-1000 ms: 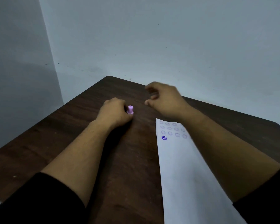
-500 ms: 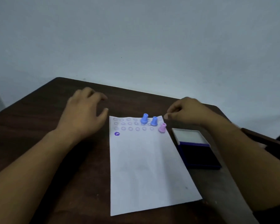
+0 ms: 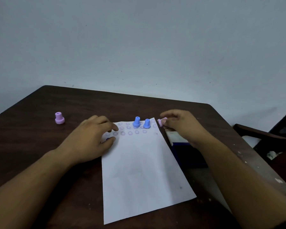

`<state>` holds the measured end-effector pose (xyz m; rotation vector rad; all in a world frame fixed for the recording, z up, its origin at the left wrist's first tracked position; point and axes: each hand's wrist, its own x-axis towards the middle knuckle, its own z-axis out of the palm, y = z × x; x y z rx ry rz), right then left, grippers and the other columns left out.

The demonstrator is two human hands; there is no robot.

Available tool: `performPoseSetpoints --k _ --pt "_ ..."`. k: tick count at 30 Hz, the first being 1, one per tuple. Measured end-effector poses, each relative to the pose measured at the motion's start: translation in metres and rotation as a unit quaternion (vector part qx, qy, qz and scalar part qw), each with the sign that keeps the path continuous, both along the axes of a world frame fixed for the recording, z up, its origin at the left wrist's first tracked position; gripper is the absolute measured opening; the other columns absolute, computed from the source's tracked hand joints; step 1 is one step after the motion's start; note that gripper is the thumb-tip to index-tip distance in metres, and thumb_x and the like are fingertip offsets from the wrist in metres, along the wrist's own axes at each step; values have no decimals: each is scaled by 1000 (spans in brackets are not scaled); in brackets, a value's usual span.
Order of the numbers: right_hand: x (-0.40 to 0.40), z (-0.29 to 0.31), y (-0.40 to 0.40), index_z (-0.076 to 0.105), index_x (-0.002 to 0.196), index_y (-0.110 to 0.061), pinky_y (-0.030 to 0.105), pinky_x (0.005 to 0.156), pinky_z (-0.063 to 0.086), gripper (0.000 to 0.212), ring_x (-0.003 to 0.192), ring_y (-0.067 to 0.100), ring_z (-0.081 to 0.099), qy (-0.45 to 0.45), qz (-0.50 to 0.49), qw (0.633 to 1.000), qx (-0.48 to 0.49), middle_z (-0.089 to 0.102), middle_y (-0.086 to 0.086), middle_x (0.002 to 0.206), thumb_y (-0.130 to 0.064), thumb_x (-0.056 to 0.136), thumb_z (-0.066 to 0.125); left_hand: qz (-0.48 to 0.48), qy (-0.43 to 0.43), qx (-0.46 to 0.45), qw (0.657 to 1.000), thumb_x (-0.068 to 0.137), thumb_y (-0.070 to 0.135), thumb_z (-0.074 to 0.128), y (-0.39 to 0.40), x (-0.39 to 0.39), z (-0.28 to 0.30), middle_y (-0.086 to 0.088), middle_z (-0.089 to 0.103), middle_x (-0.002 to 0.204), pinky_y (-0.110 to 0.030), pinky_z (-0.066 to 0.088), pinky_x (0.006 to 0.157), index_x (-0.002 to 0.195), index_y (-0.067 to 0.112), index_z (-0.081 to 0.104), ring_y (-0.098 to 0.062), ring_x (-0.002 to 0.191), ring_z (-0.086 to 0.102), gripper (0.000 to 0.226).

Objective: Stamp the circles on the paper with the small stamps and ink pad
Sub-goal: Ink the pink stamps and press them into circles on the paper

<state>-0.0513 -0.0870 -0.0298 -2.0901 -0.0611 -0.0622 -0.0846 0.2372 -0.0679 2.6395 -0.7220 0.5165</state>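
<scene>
A purple stamp [image 3: 59, 118] stands alone at the table's [image 3: 31, 138] left; the left hand [image 3: 89, 141] rests loosely spread on the paper's [image 3: 139, 171] left edge; two blue stamps [image 3: 141, 123] stand upright on the printed circles [image 3: 130, 133]; the right hand [image 3: 180, 126] pinches a pink stamp [image 3: 160, 122] tilted above the ink pad [image 3: 177, 138].

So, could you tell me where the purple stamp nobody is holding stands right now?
In the head view, the purple stamp stands upright on the table, far left, beyond the left hand.
</scene>
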Motion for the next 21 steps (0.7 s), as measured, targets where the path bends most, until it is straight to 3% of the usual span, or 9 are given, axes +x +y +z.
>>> performPoseSetpoints --k 2,4,6,9,12,15,19,21 --pt "-14 0 -12 73 110 -7 27 77 62 14 81 16 74 35 -7 983 181 81 14 100 -11 97 72 -1 15 -14 1000 90 32 74 5 3 -2 17 61 106 -31 49 86 119 32 73 -10 97 55 28" --pt "-29 -2 -24 71 114 1 26 75 62 19 81 17 73 53 -13 957 285 79 20 105 -9 99 67 -1 21 -27 999 91 36 73 9 8 -4 21 59 107 -28 48 85 119 33 72 -7 100 54 29" --pt "-41 -7 -31 73 113 0 27 74 62 24 82 17 74 64 -15 936 345 78 22 108 -12 93 69 1 35 -29 999 90 48 69 19 10 -7 25 58 113 -22 44 86 121 37 70 -2 104 52 33" --pt "-58 -4 -56 82 105 -8 28 75 63 27 86 20 77 55 -29 930 363 79 19 107 -18 81 74 -20 68 -23 997 87 72 55 19 14 -9 30 53 124 -21 40 94 124 43 64 2 114 50 48" --pt "-68 -1 -70 82 106 -14 30 77 64 22 93 26 79 18 -70 951 301 81 15 106 -19 86 76 -28 107 -47 993 92 72 47 24 17 -7 30 54 129 -24 40 100 126 44 61 3 119 51 46" --pt "-79 -11 -78 75 104 -20 34 77 64 35 91 21 79 -39 -127 984 118 83 3 94 -37 76 85 -28 133 -93 986 94 58 39 25 22 -10 22 63 125 -24 40 98 120 44 62 -3 117 58 38" --pt "-87 -29 -75 74 91 -29 22 71 63 27 88 7 77 -89 -84 992 -14 81 -11 92 -39 73 92 -17 133 -115 984 102 44 43 30 28 -19 23 68 122 -29 43 101 115 40 71 -5 116 61 31" --pt "-87 -35 -73 75 89 -31 14 71 59 23 88 3 75 -119 -68 989 -62 79 -18 91 -39 75 91 -18 135 -111 984 98 51 41 34 30 -19 23 69 123 -33 45 104 114 36 75 -6 116 63 40"
